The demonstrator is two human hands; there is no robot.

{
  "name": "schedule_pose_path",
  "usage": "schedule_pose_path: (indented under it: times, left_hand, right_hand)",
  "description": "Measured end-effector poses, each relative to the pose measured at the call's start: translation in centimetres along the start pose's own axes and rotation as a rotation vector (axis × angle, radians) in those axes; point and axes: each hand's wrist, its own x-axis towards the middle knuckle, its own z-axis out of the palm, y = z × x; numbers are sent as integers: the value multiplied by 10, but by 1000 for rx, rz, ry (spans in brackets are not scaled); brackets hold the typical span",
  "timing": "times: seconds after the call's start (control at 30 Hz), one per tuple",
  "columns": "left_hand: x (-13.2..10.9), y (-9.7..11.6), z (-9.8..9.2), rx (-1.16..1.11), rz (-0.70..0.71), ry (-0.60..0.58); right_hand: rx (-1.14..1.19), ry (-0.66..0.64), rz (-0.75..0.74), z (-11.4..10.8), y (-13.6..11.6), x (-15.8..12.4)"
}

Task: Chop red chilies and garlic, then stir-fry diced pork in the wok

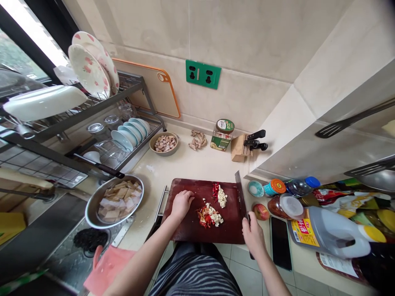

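My right hand [253,234] is wrapped round the handle of a kitchen knife [240,193], whose broad blade stands along the right edge of a dark red cutting board [185,234]. Over the board's left part is my left hand [182,204], its fingers curled together; anything between them is hidden. Near the board's middle lies a heap of chopped red chili and pale chopped garlic [210,215]. A second, smaller pile of chopped garlic [221,196] lies behind it, with chopped red chili [215,191] along its left side.
A metal basin [89,209] of pale slices in water stands left, beside the sink [61,255]. Behind are a bowl of garlic cloves [166,144], ginger [197,140], a jar [221,135] and a knife block [239,149]. Right are an apple [261,211], a phone [280,243] and a jug [330,232].
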Motion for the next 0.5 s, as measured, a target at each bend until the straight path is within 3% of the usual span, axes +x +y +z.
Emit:
schedule_pose_path:
  times: [0.07, 0.13, 0.23, 0.3, 0.4, 0.5]
  left_hand:
    - [0, -4, -3, 57, -3, -7]
    - [0, -8, -9, 130, -12, -27]
    - [1, -2, -23, 213, 9, -34]
    - [2, 17, -32, 251, 71, -66]
    - [-5, 63, -39, 338, 250, -323]
    - [-28, 112, -29, 356, 607, -619]
  right_hand:
    - [-112, 63, -142, 14, 8, -17]
    - [-200, 96, -168, 33, 12, -32]
    - [-367, 116, -89, 59, 9, -45]
    - [-435, 110, -5, 69, 2, -50]
    - [-406, 130, 96, 61, -9, -60]
    - [-175, 180, 90, 24, -4, -81]
